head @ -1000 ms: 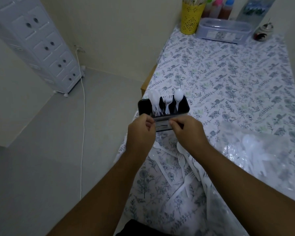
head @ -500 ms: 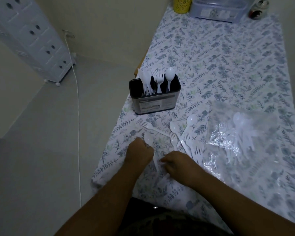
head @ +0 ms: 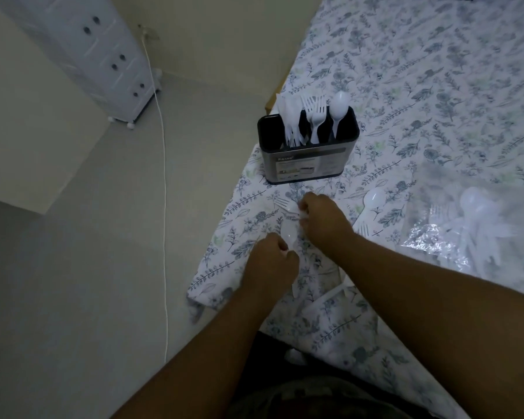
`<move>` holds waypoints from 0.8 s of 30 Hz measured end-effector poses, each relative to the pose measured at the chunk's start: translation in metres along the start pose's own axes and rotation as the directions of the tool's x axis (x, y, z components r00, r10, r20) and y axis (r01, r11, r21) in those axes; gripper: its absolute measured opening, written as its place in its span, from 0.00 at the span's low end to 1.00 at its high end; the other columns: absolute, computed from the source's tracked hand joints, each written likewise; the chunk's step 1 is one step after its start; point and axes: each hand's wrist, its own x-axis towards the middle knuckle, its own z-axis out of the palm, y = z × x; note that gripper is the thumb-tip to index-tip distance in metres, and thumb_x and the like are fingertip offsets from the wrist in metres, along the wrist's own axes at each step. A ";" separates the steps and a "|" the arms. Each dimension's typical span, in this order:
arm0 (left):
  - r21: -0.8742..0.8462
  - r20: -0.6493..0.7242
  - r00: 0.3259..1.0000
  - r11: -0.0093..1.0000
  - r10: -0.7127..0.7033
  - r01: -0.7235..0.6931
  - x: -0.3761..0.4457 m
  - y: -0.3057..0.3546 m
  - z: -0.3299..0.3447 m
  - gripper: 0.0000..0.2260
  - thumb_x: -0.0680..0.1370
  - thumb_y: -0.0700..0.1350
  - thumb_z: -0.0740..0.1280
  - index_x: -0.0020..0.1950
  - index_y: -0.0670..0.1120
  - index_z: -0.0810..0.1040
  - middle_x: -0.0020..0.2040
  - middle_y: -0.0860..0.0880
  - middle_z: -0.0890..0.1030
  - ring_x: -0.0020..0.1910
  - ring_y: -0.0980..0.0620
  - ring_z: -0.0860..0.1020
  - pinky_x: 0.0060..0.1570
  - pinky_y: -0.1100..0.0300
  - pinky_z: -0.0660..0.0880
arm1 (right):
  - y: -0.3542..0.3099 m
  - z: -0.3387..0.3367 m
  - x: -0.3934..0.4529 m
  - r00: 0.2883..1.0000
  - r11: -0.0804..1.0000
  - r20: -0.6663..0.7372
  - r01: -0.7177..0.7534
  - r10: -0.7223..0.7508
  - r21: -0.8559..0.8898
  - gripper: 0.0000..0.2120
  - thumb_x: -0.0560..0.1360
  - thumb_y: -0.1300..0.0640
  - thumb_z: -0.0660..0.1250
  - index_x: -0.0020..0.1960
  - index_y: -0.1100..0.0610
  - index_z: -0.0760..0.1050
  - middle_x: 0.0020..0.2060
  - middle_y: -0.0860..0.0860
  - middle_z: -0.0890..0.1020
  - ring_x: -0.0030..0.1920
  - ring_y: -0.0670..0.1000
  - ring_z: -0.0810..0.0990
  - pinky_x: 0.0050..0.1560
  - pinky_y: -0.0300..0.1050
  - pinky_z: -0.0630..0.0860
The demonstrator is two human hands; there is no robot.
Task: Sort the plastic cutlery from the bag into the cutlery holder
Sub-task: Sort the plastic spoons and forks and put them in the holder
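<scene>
**Both hands down among loose cutlery, holder part filled**

Now both hands work at the near left corner of the table (head: 436, 86), which wears a floral cloth. One left hand (head: 270, 264) sits at about 7 o'clock from the holder, its fingers curled around the handle of a white spoon (head: 288, 234) whose bowl shows just above the knuckles. One right hand (head: 324, 219) lies just beyond it, fingers bent and pinching a white fork (head: 285, 204) lying on the cloth; the exact grip is blurred.

One dark holder (head: 307, 152) stands upright at 12 o'clock from the hands, near the table's left edge. It carries a cluster of knives on its left side, at least two forks in the middle and one spoon on the right; the knife count cannot be told.

At 3 o'clock from the right hand lies one more loose spoon (head: 372, 199), with another fork (head: 364, 228) just below it. Further handles poke out beneath the right forearm, too hidden to count.

One clear bag (head: 466, 237) lies at the right, well apart from the holder, with more white cutlery inside, blurred beyond counting.

On the floor at the left stand one white drawer unit (head: 103, 55) and one white cable (head: 164, 176).
</scene>
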 end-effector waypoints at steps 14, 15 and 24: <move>0.098 0.120 0.991 0.993 0.053 -0.064 -0.002 0.029 0.052 0.09 0.79 0.49 0.66 0.48 0.44 0.77 0.43 0.49 0.80 0.41 0.53 0.78 0.35 0.63 0.72 | 0.045 -0.079 -0.077 0.872 0.625 -0.027 -0.328 0.489 0.709 0.15 0.81 0.60 0.59 0.66 0.53 0.75 0.49 0.56 0.83 0.42 0.51 0.82 0.37 0.40 0.78; 0.093 0.118 0.992 0.994 0.039 -0.051 0.001 0.033 0.057 0.10 0.79 0.51 0.67 0.49 0.44 0.77 0.43 0.49 0.80 0.42 0.52 0.78 0.35 0.64 0.71 | 0.052 -0.079 -0.088 0.847 0.548 0.034 -0.374 0.531 0.748 0.13 0.82 0.60 0.58 0.65 0.53 0.74 0.47 0.56 0.82 0.40 0.51 0.81 0.35 0.43 0.77; 0.112 0.013 1.000 0.993 0.027 -0.029 0.024 0.056 0.078 0.10 0.79 0.48 0.67 0.46 0.42 0.74 0.41 0.46 0.76 0.41 0.47 0.76 0.33 0.58 0.66 | 0.071 -0.049 -0.134 0.787 0.286 0.266 -0.483 0.557 0.827 0.07 0.82 0.64 0.60 0.45 0.59 0.69 0.38 0.61 0.77 0.37 0.56 0.77 0.35 0.52 0.80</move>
